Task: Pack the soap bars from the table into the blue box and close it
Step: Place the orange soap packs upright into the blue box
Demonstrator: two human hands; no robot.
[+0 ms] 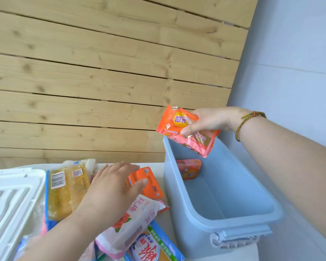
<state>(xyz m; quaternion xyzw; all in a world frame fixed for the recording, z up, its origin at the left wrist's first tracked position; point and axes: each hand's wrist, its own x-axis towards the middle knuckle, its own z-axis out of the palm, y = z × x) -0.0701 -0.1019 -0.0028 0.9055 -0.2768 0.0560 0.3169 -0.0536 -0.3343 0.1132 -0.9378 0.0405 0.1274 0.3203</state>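
Right hand (209,120) fingers pinch orange soap packs (177,127), seemingly two; blue box (179,200) directly below them. Left hand (111,187) fingers, spread wide, touch orange bar (151,186).

1. On the raised orange-and-pink pack (166,123): white "NEW" in the top corner. Two blue Chinese characters, seemingly "奇强", sit on a yellow disc. Below them is small print with the digits "202", the rest covered. The characters lower down are too blurred to read.
2. On the flat orange pack (151,183): a "P&G" logo near the lower edge, with a small square code just under it. The white small print is illegible.
3. On the yellow pack (62,196): a barcode label and a QR code, digits illegible.
4. On the white-and-pink pack (137,217): red Chinese characters, upside down, not readable.
5. On the blue-and-green pack (158,247): large red Chinese characters, upside down, seemingly "雕牌". The print on the green strip is illegible.
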